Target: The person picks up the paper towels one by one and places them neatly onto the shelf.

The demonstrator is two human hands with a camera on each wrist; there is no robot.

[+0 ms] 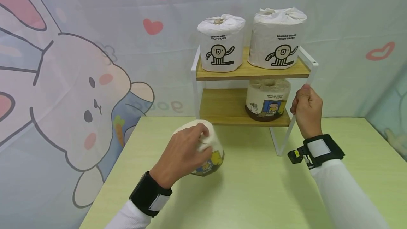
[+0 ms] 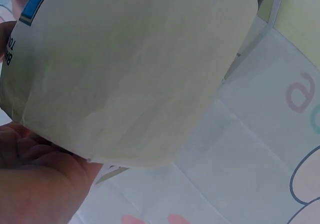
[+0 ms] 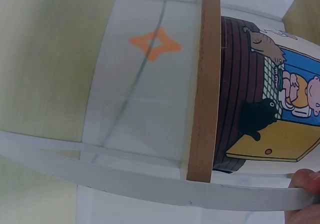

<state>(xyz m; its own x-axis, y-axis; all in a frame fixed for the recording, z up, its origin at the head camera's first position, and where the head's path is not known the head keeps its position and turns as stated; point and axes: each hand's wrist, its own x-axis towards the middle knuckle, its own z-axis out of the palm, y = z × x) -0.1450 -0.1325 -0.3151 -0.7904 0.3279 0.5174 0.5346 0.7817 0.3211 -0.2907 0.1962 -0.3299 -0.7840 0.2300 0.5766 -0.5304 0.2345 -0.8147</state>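
Note:
My left hand (image 1: 184, 153) holds a wrapped toilet paper roll (image 1: 217, 143) by its top, tilted, in front of the shelf's left side. The roll's pale wrapper (image 2: 130, 74) fills much of the left wrist view, and part of that hand shows below it. On the right, my right hand (image 1: 307, 110) grips the white metal side frame (image 1: 287, 139) of a two-tier wooden shelf (image 1: 222, 105). A picture-printed toilet paper roll (image 1: 267, 98) stands upright on the lower tier, at the right. The right wrist view shows this roll close, with fingertips (image 3: 302, 181) on the frame.
Two white-wrapped toilet paper rolls, a left one (image 1: 222, 45) and a right one (image 1: 276, 41), stand on the upper tier. The shelf is on a pale green-yellow table (image 1: 254, 193). Behind it hangs a cloth backdrop (image 1: 105, 63) printed with a rabbit and hearts.

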